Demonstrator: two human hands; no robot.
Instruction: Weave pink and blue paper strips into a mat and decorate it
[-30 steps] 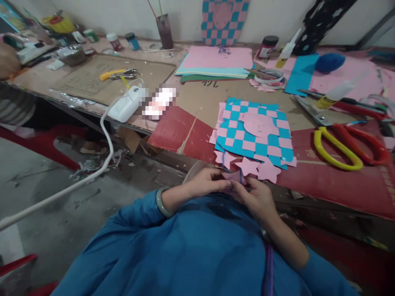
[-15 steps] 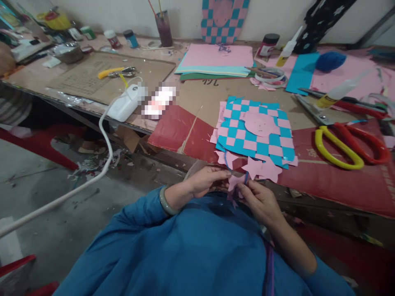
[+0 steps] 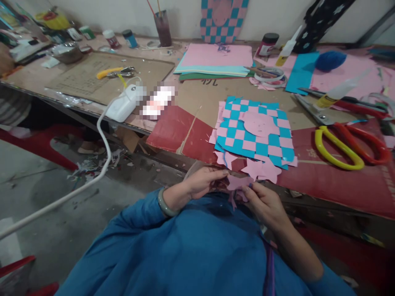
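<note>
In front of my body, below the table's edge, a pink paper star (image 3: 238, 182) is between my hands. My right hand (image 3: 265, 203) pinches its right side between thumb and fingers. My left hand (image 3: 205, 181), with a bangle on the wrist, has its fingertips closed at the star's left tip. More pink cutouts hang beneath it. A blue string lies over another pink star (image 3: 226, 159) at the table edge. Beyond that sits a blue-and-pink woven paper piece (image 3: 237, 133) with a pink oval (image 3: 261, 124) on top. Pink stars (image 3: 262, 169) lie along its lower edge.
Large scissors (image 3: 339, 148) with yellow and red handles lie right. Behind are stacked paper sheets (image 3: 216, 59), a glue bottle (image 3: 335, 94) and blue yarn (image 3: 331, 61). A white power strip (image 3: 125, 105) and yellow-handled pliers (image 3: 109, 73) are left. Another person's hand (image 3: 5, 57) shows far left.
My right hand has shifted slightly right and down, and the star between my hands has turned to lie flatter. The blue string beside it shows less.
</note>
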